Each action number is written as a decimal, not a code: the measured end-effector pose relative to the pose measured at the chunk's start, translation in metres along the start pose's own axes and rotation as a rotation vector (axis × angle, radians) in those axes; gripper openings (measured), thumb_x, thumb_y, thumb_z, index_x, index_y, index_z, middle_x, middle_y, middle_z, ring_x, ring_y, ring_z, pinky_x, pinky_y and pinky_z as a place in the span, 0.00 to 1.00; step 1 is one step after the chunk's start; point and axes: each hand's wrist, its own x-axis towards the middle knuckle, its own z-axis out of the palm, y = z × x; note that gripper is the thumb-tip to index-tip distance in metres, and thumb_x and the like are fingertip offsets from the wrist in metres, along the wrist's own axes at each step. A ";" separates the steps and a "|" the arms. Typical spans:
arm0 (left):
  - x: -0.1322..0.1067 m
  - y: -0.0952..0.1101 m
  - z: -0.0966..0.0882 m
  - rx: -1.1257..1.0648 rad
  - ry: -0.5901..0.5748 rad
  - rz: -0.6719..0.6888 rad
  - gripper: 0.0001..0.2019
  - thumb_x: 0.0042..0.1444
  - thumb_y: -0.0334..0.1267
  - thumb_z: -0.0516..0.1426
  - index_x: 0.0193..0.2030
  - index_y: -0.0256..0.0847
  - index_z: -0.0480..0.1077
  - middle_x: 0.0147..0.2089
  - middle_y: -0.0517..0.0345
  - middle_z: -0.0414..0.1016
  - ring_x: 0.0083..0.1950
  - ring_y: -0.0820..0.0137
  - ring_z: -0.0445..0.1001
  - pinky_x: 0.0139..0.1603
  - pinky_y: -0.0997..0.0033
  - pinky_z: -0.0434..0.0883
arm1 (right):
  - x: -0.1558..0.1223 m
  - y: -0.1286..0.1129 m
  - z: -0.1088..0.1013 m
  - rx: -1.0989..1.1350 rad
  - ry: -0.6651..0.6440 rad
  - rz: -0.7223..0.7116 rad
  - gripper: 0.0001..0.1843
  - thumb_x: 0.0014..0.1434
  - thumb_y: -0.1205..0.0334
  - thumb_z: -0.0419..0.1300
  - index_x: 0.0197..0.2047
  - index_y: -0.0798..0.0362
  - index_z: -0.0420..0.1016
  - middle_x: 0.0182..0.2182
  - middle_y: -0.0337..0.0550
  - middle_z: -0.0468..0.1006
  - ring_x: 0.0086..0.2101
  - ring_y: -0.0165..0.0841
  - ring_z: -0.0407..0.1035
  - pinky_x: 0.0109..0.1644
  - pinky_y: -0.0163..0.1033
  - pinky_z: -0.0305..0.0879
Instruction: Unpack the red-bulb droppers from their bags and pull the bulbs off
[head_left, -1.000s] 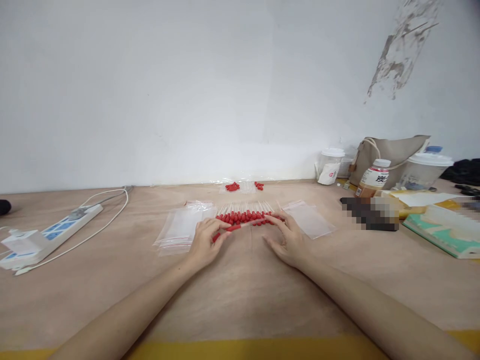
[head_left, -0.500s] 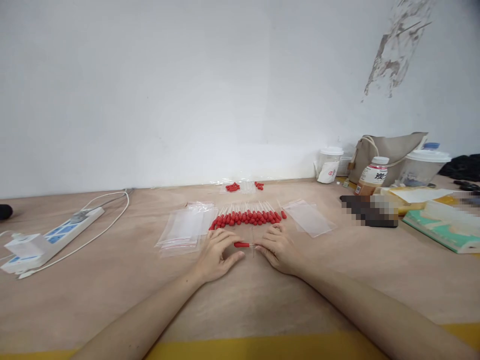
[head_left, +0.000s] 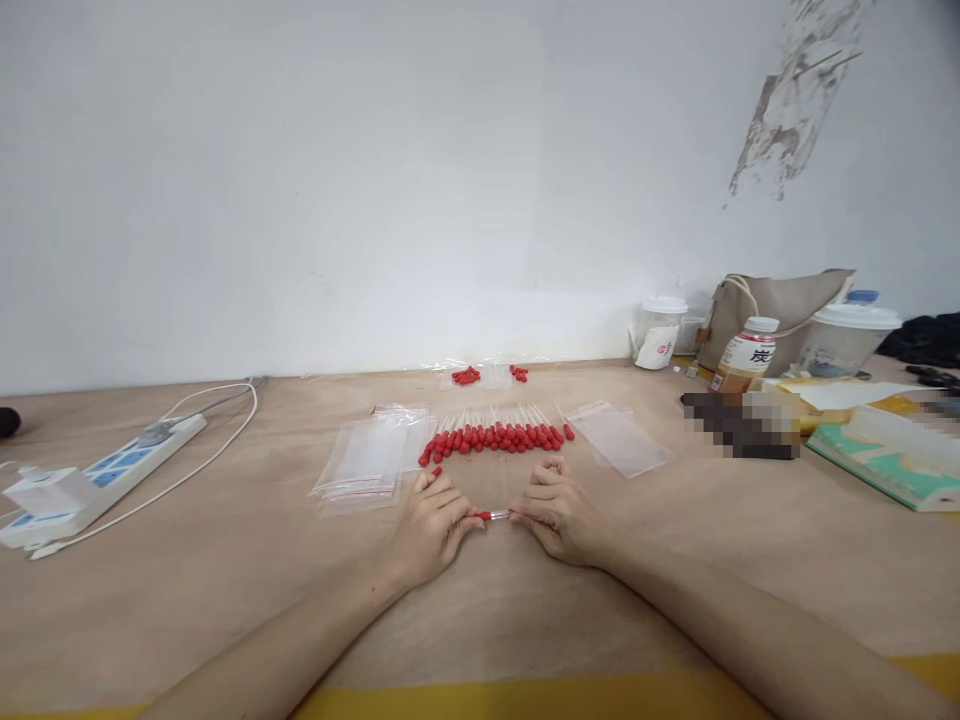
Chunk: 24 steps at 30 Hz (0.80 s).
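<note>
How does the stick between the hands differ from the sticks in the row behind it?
The held stick lies crosswise, its red part toward the left hand; the row of sticks mostly points away, red ends on the near side. The held stick is pinched between the left hand and right hand, while the row of sticks lies on the table. Both show red and pale parts.

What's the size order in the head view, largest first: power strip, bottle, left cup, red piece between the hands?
1. Power strip
2. Bottle and left cup: look alike, so unranked
3. Red piece, visible part only; partly hidden
</note>
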 end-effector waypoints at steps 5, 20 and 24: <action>-0.008 -0.008 -0.004 -0.056 0.077 -0.102 0.11 0.58 0.39 0.48 0.31 0.41 0.70 0.26 0.58 0.71 0.32 0.70 0.66 0.37 0.66 0.60 | -0.014 0.021 -0.015 -0.040 0.013 0.171 0.12 0.58 0.63 0.49 0.31 0.52 0.74 0.20 0.39 0.71 0.28 0.30 0.60 0.41 0.41 0.50; -0.008 -0.053 -0.017 -0.051 0.106 -0.587 0.07 0.52 0.38 0.49 0.35 0.39 0.65 0.34 0.57 0.69 0.30 0.71 0.69 0.31 0.71 0.66 | 0.005 0.014 0.011 0.118 0.045 0.630 0.09 0.48 0.73 0.47 0.31 0.53 0.63 0.23 0.41 0.71 0.25 0.32 0.65 0.28 0.35 0.54; -0.007 -0.046 -0.012 -0.074 0.090 -0.536 0.08 0.54 0.41 0.49 0.32 0.40 0.64 0.32 0.58 0.68 0.32 0.70 0.69 0.31 0.71 0.66 | 0.010 0.011 0.012 0.136 0.021 0.611 0.09 0.48 0.73 0.48 0.31 0.53 0.64 0.22 0.39 0.70 0.24 0.31 0.64 0.29 0.35 0.55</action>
